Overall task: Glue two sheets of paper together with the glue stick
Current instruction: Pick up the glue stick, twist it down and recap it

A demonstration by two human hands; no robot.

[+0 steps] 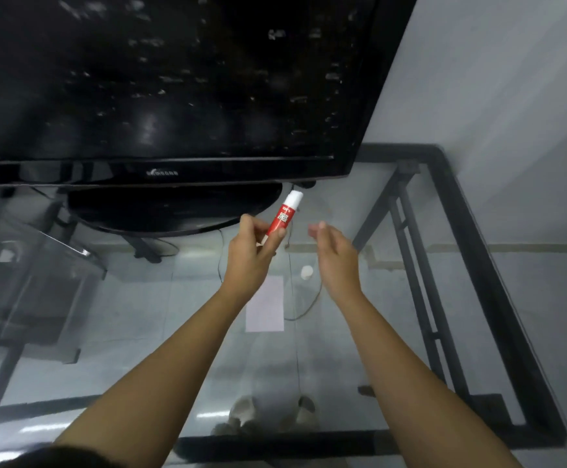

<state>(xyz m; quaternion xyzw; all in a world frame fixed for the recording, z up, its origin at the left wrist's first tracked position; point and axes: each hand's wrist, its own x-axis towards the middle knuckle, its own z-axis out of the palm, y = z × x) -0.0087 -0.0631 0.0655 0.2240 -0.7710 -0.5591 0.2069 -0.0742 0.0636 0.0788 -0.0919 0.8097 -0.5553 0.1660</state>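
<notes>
Far left: glass counter [123,298], black TV [174,79] standing at its back edge. Left hand [253,255] raised above the glass, grip clamped on the glue stick [284,214], white end tilted up toward the TV. Below the hands, paper [265,307] flat on the counter; small white cap [306,272] just beside it. Right hand [334,255] near the stick, fingers apart, holding nothing.
</notes>
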